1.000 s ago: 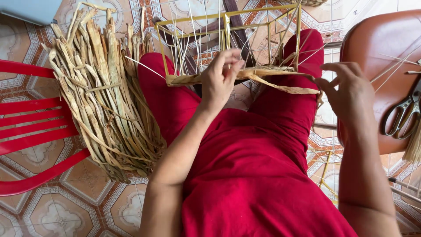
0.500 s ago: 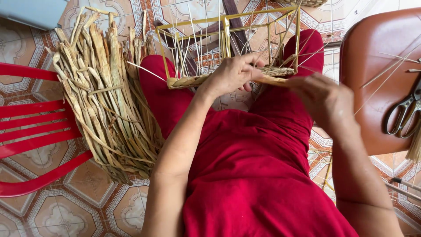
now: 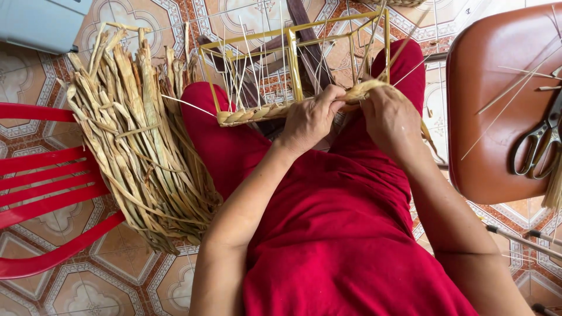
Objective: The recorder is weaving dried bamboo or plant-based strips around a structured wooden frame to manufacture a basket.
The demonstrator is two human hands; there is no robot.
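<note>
A yellow wire frame [image 3: 295,64] with thin upright sticks rests on my red-clad knees. A woven band of dried straw [image 3: 252,113] runs along its near edge. My left hand [image 3: 310,117] grips the band near its middle, fingers curled over it. My right hand [image 3: 391,117] is closed on the straw strand at the band's right end, close beside the left hand.
A thick bundle of dried straw strips [image 3: 140,152] lies over a red plastic chair [image 3: 47,193] to the left. A brown stool [image 3: 497,105] at right holds scissors [image 3: 538,140] and thin sticks. Patterned tiles cover the floor.
My right hand has moved left from out at the side, bringing the loose strand in to the band. Both hands now sit together on the weave.
</note>
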